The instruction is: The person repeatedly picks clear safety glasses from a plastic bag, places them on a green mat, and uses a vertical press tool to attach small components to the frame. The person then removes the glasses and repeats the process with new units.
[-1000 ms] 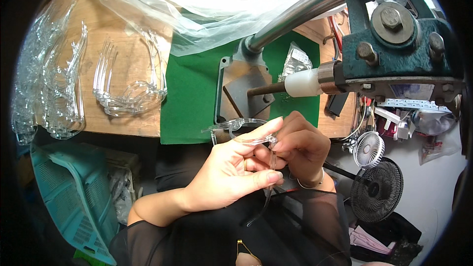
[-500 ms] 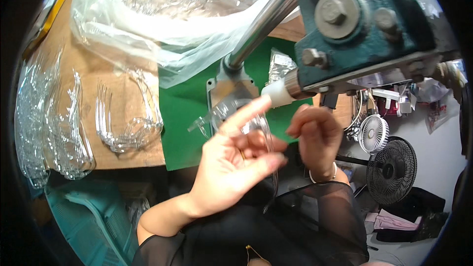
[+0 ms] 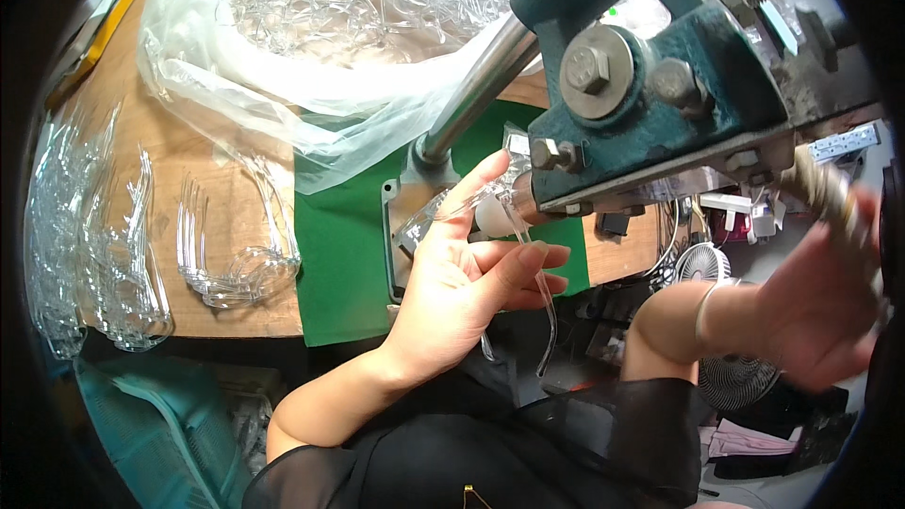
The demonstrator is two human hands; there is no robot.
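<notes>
A clear plastic eyeglass frame (image 3: pixel 538 275) is held in my left hand (image 3: pixel 443 287), between the thumb and the bent fingers. My left index finger points up beside the white round tip (image 3: pixel 493 215) of a dark green press (image 3: pixel 674 85). Part of the frame lies against that tip, and one temple hangs down past my thumb. At the far right, my right hand (image 3: pixel 815 306) is at the press's lever (image 3: pixel 822 190). Motion smears it, so I cannot tell how its fingers lie on the lever.
Stacks of clear frames (image 3: pixel 236 278) lie on the wooden table (image 3: pixel 226 320) at left. Behind, a large plastic bag (image 3: pixel 264 123) holds many clear pieces. The press's base stands on a green mat (image 3: pixel 335 269). A teal plastic chair (image 3: pixel 141 424) is at lower left; fans (image 3: pixel 702 264) are at right.
My right hand has swung from beside the left hand out to the lever at far right. My left hand has stayed under the press with the frame, now closer to the white tip.
</notes>
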